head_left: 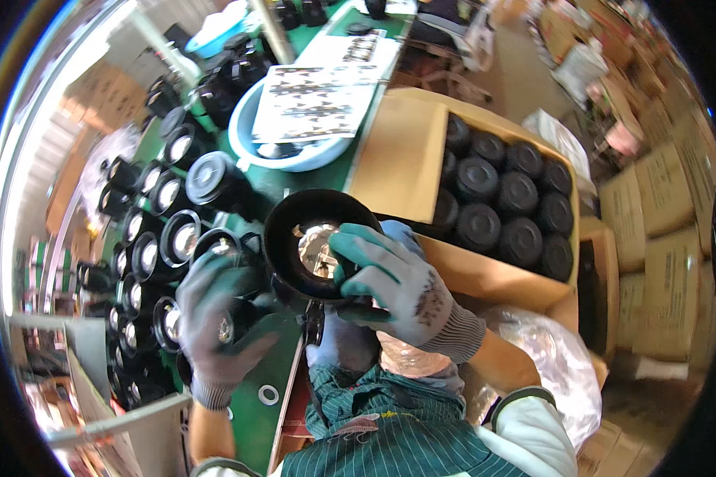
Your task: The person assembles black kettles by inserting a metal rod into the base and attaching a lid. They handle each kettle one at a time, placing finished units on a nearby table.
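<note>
A glossy black round vessel point(282, 230) with a wide flared rim and a shiny metallic bottom is tipped toward me. My right hand point(402, 290), in a grey and green work glove, grips its right side, with fingers inside the rim and the thumb below. To the left, my left hand point(219, 322), in a matching glove, is blurred by motion. Its thumb stands apart from the fingers, beside the similar black vessels point(179, 237) on the green table point(254, 429). What lies just behind its fingers is partly hidden.
An open cardboard box point(402, 155) at right holds several rows of black round-ended containers point(477, 179). Beyond the vessels, a light blue basin point(243, 131) carries printed sheets point(310, 103). Clear plastic wrapping point(549, 374) lies by my right arm. Stacked cartons point(660, 238) line the far right.
</note>
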Available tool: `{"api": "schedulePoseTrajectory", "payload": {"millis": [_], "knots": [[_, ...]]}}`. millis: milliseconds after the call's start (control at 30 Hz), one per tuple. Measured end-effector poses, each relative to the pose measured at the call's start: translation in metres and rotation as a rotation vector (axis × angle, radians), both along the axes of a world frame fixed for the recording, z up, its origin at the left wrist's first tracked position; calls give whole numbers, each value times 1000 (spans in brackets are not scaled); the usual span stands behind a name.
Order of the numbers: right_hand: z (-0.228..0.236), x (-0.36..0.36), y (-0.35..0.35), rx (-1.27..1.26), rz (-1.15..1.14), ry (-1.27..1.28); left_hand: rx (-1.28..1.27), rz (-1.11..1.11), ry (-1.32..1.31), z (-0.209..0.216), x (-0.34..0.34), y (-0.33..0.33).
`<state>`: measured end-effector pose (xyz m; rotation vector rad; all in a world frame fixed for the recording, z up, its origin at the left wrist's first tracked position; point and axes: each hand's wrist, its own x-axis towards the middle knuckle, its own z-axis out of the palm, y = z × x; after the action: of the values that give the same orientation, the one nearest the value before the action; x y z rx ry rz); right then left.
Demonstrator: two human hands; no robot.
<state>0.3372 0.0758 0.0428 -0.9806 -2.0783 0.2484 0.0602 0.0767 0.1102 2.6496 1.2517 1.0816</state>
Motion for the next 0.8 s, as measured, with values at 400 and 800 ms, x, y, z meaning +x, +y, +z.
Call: {"api": "schedulePoseTrajectory", "payload": {"millis": [400,800], "knots": [[-39,33,-77,-280,424,567,-1524,27,-1018,-197,-14,-69],[-146,134,25,-549,-816,-198,-1613,43,-1101,-214,-7,-54]]}}
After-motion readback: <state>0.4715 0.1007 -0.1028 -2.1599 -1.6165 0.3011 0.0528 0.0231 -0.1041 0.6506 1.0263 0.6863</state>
